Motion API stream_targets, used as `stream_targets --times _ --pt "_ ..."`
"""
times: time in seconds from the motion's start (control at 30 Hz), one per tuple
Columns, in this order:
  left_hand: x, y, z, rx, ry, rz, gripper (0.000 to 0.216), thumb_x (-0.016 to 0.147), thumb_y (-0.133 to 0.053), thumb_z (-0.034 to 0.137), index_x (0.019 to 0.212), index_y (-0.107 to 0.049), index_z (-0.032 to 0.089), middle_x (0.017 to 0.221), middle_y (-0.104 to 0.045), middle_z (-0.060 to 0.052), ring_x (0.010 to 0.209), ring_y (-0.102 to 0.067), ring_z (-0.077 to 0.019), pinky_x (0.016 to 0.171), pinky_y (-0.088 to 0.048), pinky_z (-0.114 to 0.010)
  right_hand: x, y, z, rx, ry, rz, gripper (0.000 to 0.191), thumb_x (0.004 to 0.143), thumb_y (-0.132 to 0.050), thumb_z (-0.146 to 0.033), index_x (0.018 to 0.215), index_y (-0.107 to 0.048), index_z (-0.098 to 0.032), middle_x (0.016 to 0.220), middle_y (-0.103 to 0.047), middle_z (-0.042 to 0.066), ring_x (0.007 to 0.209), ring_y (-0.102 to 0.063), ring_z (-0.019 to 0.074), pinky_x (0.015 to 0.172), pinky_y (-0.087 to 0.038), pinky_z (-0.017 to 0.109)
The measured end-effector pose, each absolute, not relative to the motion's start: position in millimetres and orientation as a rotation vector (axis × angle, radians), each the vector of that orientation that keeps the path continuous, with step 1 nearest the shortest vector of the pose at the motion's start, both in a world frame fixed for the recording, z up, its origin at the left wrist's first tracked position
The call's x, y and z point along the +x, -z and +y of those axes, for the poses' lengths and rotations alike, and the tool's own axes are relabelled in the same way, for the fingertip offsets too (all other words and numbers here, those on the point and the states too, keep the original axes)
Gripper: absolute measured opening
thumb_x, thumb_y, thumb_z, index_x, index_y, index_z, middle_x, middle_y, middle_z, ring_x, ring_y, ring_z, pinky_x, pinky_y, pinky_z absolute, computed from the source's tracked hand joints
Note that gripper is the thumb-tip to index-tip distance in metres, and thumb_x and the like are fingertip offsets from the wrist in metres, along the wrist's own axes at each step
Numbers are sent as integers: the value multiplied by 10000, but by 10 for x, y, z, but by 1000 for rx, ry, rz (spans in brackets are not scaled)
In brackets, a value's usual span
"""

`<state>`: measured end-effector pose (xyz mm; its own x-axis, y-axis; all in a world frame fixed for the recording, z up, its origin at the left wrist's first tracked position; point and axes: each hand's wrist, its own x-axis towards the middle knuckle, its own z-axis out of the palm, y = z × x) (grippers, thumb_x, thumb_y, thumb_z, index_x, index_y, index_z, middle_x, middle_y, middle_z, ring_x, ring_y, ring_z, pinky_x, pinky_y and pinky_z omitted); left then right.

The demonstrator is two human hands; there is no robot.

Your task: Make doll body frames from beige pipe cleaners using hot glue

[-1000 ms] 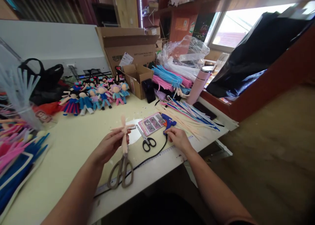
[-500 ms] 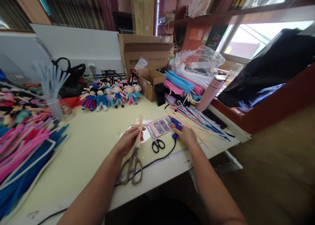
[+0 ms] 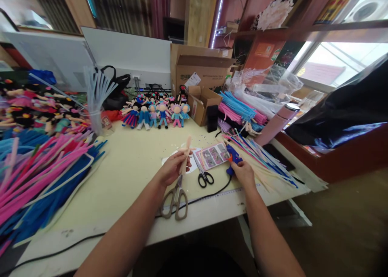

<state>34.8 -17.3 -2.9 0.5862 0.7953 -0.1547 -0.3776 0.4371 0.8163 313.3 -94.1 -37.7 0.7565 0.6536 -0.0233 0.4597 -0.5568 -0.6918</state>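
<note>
In my left hand (image 3: 176, 166) is a small peach-coloured figure of fuzzy pipe cleaners (image 3: 187, 147), pinched between closed fingers, with a stem pointing up and a short arm to the side. My right hand (image 3: 243, 173) is closed on the handle of a blue hot glue gun (image 3: 233, 153) with an orange trigger. Grey-handled scissors (image 3: 176, 202) lie just below my left hand, their blades partly under the figure. Between the hands lie black-handled scissors (image 3: 205, 178) and a printed picture card (image 3: 212, 155). A white sheet (image 3: 166, 160) is partly hidden behind my left hand.
Finished pipe-cleaner dolls (image 3: 162, 115) stand at the back. Bundles of pipe cleaners (image 3: 45, 176) spread on the left, with more loose pipe cleaners (image 3: 266, 157) at the right. A pink thermos (image 3: 277, 123), a cardboard box (image 3: 201, 107), glue sticks (image 3: 97, 95) and the gun's cord (image 3: 209, 196) are around.
The view has swung left, so everything appears further right. My left hand still holds the pipe-cleaner figure, tilted slightly differently. My right hand remains on the hot glue gun.
</note>
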Motion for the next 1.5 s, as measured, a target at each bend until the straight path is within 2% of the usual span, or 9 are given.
stream_targets --times 0.13,0.27,0.57,0.73,0.93,1.13,1.3,1.4,1.5 --pt "391 9 -219 862 -752 601 228 773 -611 279 957 -615 144 859 -609 -57 700 -603 -135 608 -478 -253 3130 463 -958 -2049 -503 -690 449 598 -643 -508 870 -605 -152 741 -695 74 556 -628 194 480 -461 277" --pt "660 -22 -246 974 -675 688 221 777 -610 308 920 -610 140 1009 -641 -115 864 -624 -177 738 -473 -284 3093 483 -980 -1851 -653 -611 502 565 -705 -482 928 -594 -154 767 -696 56 626 -653 190 475 -489 251" --pt "1494 225 -105 1064 -606 919 147 703 -648 258 758 -575 142 786 -651 -71 809 -603 -184 743 -449 -308 3107 405 -1072 -1454 -976 -423 397 497 -815 -355 791 -643 -150 598 -632 -7 474 -562 111 420 -463 222" --pt "1536 252 -127 1074 -625 951 132 675 -667 213 752 -575 156 784 -653 -56 826 -605 -186 769 -450 -307 3136 313 -1125 -1219 -1084 -343 333 509 -813 -301 753 -612 -194 615 -615 -43 507 -564 99 473 -502 230" --pt "1411 -11 -173 947 -681 861 120 761 -601 216 802 -507 156 886 -663 -101 750 -637 -168 649 -491 -291 3111 143 -1180 -1069 -1060 -553 184 605 -765 -223 703 -620 -166 621 -596 -27 565 -550 86 518 -461 200" --pt "1074 -159 -91 869 -744 756 172 800 -574 255 896 -597 115 749 -632 -81 632 -613 -144 546 -496 -252 2979 -46 -1123 -1060 -1077 -766 211 648 -722 -239 810 -598 -192 749 -629 -9 642 -597 117 658 -475 265" --pt "738 -201 -86 741 -800 581 244 780 -625 272 959 -624 106 619 -511 8 458 -430 -31 415 -340 -138 2802 -235 -940 -1036 -1082 -981 250 678 -670 -244 900 -562 -207 769 -620 -7 628 -589 122 732 -487 320" --pt "561 -240 -102 697 -836 509 249 767 -636 205 995 -625 105 664 -500 12 483 -412 -17 410 -309 -123 2678 -334 -805 -1039 -1097 -1105 250 696 -653 -268 923 -581 -193 764 -618 3 620 -582 128 690 -487 311" --pt "419 -263 -101 694 -861 508 255 745 -639 128 999 -622 108 715 -518 5 539 -464 -24 455 -360 -127 2550 -398 -651 -1032 -1148 -1176 211 701 -667 -304 855 -611 -171 575 -548 -27 504 -504 104 532 -430 256"
